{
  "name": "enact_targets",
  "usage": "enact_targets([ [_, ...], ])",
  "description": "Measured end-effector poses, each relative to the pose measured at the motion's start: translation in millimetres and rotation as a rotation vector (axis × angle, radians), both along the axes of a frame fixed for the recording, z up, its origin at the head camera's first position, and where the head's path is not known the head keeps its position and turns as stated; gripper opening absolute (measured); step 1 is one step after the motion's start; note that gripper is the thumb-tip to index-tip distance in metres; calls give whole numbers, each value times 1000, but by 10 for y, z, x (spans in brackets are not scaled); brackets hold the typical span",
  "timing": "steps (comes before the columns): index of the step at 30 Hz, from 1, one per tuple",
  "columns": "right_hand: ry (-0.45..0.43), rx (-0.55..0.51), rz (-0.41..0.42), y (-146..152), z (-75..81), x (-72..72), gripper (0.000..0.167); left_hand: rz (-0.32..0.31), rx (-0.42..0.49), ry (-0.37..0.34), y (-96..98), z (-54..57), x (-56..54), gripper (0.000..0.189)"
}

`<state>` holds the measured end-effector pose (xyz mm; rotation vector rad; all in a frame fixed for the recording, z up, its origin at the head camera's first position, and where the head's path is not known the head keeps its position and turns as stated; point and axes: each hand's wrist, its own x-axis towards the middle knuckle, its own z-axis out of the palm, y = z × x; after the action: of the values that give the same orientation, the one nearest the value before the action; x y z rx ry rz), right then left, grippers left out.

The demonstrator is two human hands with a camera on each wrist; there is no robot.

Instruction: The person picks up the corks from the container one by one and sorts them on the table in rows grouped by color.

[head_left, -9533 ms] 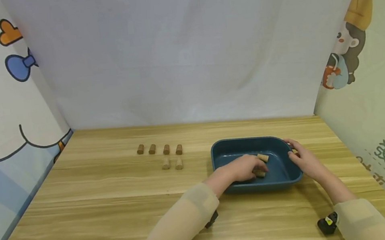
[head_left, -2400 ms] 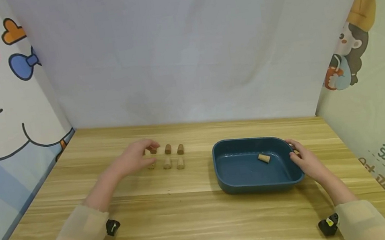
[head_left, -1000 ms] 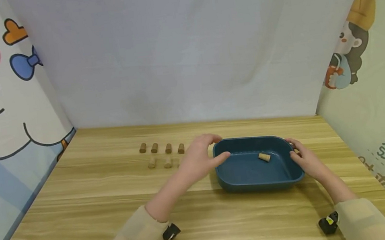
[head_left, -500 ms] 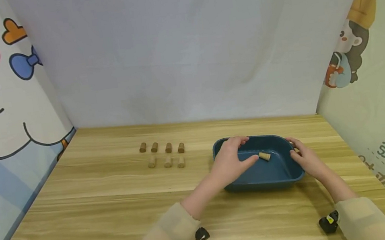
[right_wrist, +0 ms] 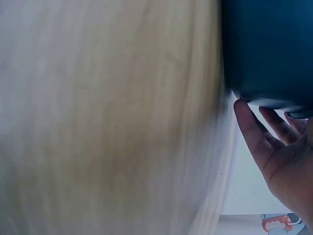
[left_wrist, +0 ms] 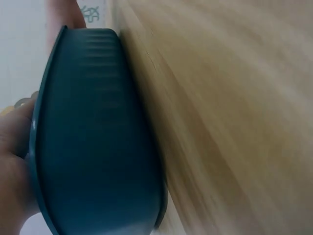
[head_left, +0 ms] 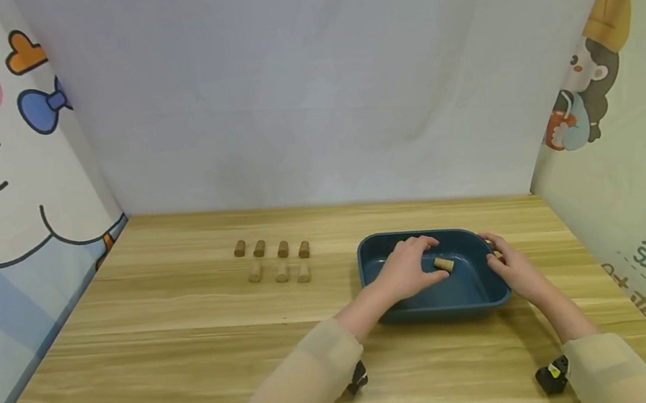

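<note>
Inside the dark blue rectangular dish [head_left: 438,314] lies one light cork stopper [head_left: 444,264] on its side. My left hand [head_left: 408,268] reaches over the dish's near left side, thumb and fingers spread apart around the space beside that cork, holding nothing. At the dish's right end my right hand [head_left: 512,268] holds the rim, its fingers along the outer wall and the thumb nearer me. In the right wrist view the right hand's fingers [right_wrist: 252,127] reach up to the wall. The left wrist view shows the left hand [left_wrist: 14,161] at the dish's upper edge.
Left of the dish, several dark brown cork stoppers [head_left: 283,249] stand in a back row. Three light cork stoppers [head_left: 281,273] form a row in front of them. The wooden table [head_left: 154,360] ends at a grey-white curtain [head_left: 309,94], with printed cloths on both sides.
A third light cork now stands at the left of the front row; only one of two remains in the dish. My left hand has swung right from the rows to the dish. My right hand stays put.
</note>
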<state>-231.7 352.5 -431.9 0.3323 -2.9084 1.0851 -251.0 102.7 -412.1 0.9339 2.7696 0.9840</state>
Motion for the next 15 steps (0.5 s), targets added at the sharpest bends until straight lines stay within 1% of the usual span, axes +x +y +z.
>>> enact_targets([
  [5,-3,-13,3,-6,2,9,48,-116,-103,-6,27,-23,-112,60],
  [8,-1,-12,3,-7,4,12,48,-171,-145,-13,38,-28,-168,62],
  [11,3,-10,4,-9,3,9,48,-200,-178,-29,49,-36,-213,64],
  [15,-3,-1,1,-7,-8,-1,49,-222,-210,-48,70,-68,-260,66],
])
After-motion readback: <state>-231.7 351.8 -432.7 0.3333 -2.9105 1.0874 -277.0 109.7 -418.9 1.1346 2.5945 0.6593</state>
